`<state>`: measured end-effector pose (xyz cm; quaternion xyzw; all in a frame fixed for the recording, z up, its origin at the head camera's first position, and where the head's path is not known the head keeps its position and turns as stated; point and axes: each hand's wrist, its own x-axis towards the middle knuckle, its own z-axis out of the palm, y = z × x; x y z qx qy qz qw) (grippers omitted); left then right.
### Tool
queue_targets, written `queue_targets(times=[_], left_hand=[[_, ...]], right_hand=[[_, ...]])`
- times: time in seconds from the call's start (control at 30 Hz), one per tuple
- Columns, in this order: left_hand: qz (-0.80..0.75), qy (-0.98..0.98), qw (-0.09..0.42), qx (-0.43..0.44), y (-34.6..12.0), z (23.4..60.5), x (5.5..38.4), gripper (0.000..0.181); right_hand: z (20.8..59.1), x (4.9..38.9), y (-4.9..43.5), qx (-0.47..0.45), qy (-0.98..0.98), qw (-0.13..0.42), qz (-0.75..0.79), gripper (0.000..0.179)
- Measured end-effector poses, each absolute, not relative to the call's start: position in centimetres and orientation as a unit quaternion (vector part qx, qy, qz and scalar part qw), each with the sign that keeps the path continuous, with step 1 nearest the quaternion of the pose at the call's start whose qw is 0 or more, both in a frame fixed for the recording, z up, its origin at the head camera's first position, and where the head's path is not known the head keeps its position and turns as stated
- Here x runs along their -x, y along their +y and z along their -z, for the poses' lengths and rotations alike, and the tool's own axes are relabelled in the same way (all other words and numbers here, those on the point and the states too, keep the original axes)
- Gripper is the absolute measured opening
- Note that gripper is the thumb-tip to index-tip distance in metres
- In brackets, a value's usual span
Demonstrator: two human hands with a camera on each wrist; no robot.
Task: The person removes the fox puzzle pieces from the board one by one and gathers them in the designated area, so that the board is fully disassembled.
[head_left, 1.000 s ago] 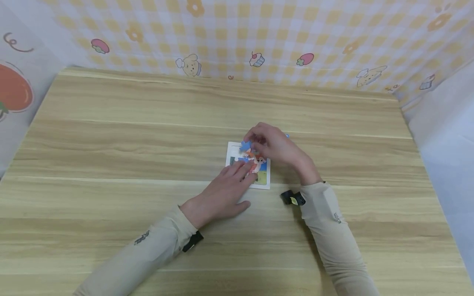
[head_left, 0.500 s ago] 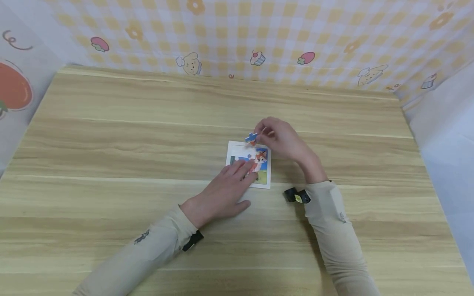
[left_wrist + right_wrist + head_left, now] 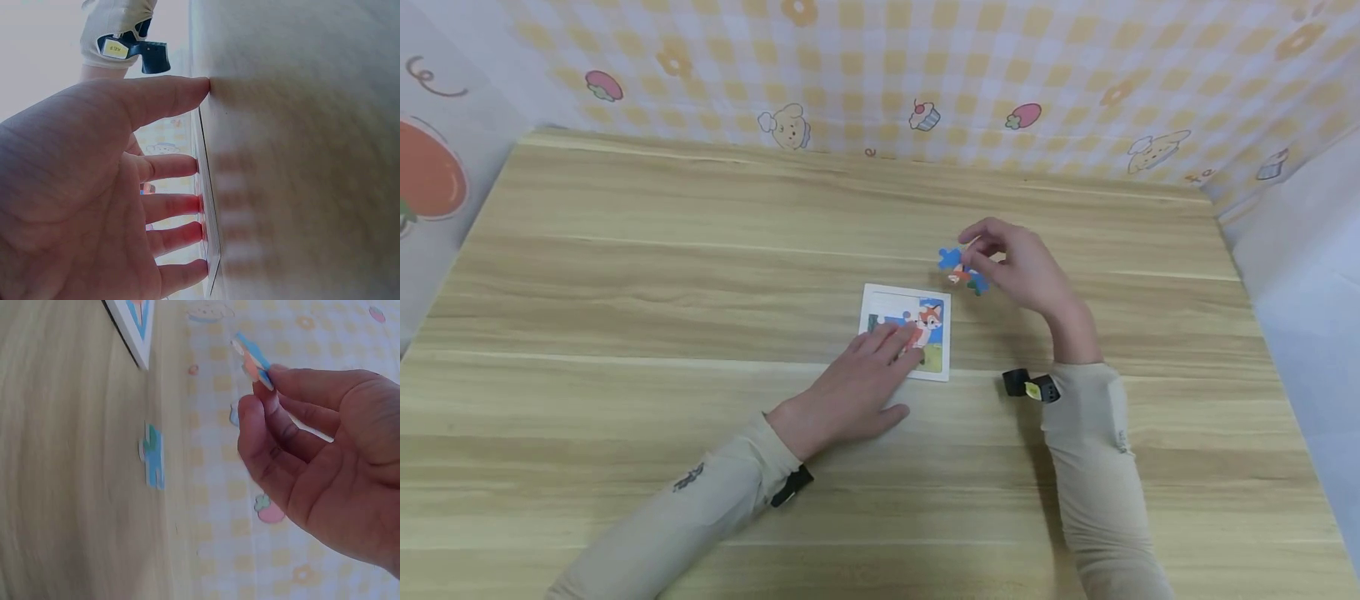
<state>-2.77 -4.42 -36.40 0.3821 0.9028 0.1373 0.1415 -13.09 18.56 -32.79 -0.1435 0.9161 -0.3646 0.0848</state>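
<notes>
A small jigsaw puzzle with a fox picture lies in a white frame on the table. Its upper left part shows bare white backing. My left hand rests on it with straight, spread fingers that cover the lower left of the picture; the thumb touches the table in the left wrist view. Up and right of the frame, my right hand pinches a blue and orange puzzle piece between thumb and fingers, above the table. A second puzzle piece, blue with green, lies on the table below that hand.
The wooden table stretches out on all sides of the puzzle. A yellow checked cloth wall stands along its back edge. Each wrist wears a black camera mount.
My right hand has lifted the puzzle piece off the puzzle's upper left and carried it up and right, uncovering the fox's face and the loose piece. The left hand has stayed put.
</notes>
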Motion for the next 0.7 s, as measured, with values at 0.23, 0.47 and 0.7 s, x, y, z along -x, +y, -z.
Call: queue_targets(times=[0.23, 0.47, 0.7], left_hand=[[-0.141, 0.902, 0.113, -0.392, -4.4, 36.4, 2.9, 0.059], [-0.143, 0.901, 0.124, -0.391, -4.3, 36.2, 3.0, 0.060], [-0.149, 0.901, 0.121, -0.388, -4.5, 36.4, 2.8, 0.057]], right_hand=[[32.3, 13.2, 20.3, 0.119, 0.924, 0.066, 0.358, 0.016], [32.1, 13.4, 22.6, 0.134, 0.933, 0.096, 0.319, 0.017], [31.9, 14.1, 23.6, 0.160, 0.941, 0.149, 0.260, 0.018]])
